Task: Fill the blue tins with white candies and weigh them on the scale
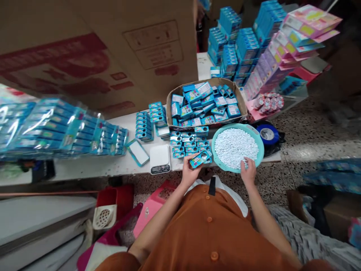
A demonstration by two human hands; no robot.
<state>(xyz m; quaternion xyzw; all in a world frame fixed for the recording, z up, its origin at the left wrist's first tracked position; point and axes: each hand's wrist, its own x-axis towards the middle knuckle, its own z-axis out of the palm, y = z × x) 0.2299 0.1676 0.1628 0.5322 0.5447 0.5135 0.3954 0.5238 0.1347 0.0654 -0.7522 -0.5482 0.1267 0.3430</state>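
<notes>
My left hand (190, 170) is closed around a small blue printed box (200, 159), tilted, with a dark round hole near one end. My right hand (248, 171) is over the near right side of a turquoise basin (261, 152), its curled fingertips in the small white pellets (235, 146). How many pellets its fingers hold is too small to make out. Just beyond my left hand, several similar small boxes (189, 144) stand in stacked rows on the white table. A large open carton (168, 109) of loose blue boxes (207, 101) lies behind them.
Left of the rows are a white scale (160, 158), an open blue tray box (138, 152) and wrapped blue packs (62, 126). A big cardboard box (113, 56) rises behind. A blue tape roll (267, 134) and stacked pink boxes (284, 49) stand right. A pink stool (149, 209) is below.
</notes>
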